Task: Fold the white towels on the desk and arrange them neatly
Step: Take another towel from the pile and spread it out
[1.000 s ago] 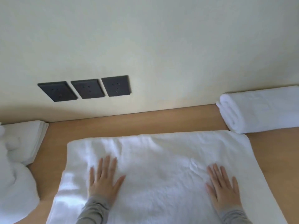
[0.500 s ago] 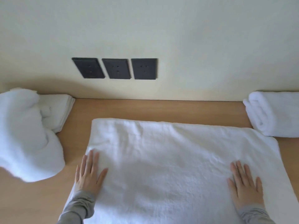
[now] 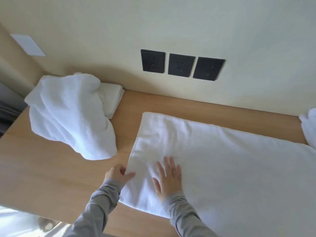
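A large white towel (image 3: 222,159) lies spread flat on the wooden desk (image 3: 51,177), reaching to the right edge of the view. My left hand (image 3: 118,175) is at the towel's left edge, thumb on top and fingers curled at the edge, pinching it. My right hand (image 3: 168,180) presses flat on the towel just to the right of it, fingers straight and spread. Both arms wear grey sleeves.
A crumpled white towel (image 3: 71,117) sits at the desk's back left, partly over a small folded stack (image 3: 112,96). A rolled white towel (image 3: 309,127) shows at the far right. Three black sockets (image 3: 181,65) are on the wall behind. The desk's front edge runs along the lower left.
My right hand has moved from the towel's right end across to its left end. My left hand slid off the top to the left edge and took hold of it. The view swung left.
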### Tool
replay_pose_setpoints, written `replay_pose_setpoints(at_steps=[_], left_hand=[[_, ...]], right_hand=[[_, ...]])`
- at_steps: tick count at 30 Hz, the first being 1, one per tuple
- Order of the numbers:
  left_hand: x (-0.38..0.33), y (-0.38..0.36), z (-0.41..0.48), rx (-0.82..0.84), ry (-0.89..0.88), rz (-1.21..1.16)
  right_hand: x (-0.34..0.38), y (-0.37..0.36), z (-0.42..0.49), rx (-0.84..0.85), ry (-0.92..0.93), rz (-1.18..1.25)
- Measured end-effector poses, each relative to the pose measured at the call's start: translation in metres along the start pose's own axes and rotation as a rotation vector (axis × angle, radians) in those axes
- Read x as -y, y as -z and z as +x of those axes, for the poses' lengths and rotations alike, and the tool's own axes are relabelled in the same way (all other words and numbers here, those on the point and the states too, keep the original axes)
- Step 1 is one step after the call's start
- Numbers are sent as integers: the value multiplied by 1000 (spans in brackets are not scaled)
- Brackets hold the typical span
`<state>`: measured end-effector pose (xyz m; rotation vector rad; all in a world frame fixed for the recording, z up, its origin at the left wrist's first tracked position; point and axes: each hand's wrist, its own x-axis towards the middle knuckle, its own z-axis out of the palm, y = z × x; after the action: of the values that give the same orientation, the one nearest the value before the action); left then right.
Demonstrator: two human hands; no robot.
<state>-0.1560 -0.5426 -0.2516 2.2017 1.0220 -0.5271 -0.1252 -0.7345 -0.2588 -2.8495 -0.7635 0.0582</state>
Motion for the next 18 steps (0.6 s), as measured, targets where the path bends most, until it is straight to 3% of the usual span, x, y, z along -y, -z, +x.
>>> replay_pose_setpoints(at_steps=[3, 6, 10, 15, 18], left_hand=[[-1, 11, 4, 103, -87, -51], [-10, 17, 4, 258, -92, -302], [-23, 20, 1, 345, -23, -556], [-33, 20, -7, 453, 75, -802], [-36, 18, -13, 491, 140, -926]], right_hand=[[32, 2, -5, -37, 71, 81], [59, 5, -16, -9, 106, 218], [74, 9, -22, -71, -16, 375], [74, 10, -28, -173, -38, 434], [70, 3, -30, -263, -187, 635]])
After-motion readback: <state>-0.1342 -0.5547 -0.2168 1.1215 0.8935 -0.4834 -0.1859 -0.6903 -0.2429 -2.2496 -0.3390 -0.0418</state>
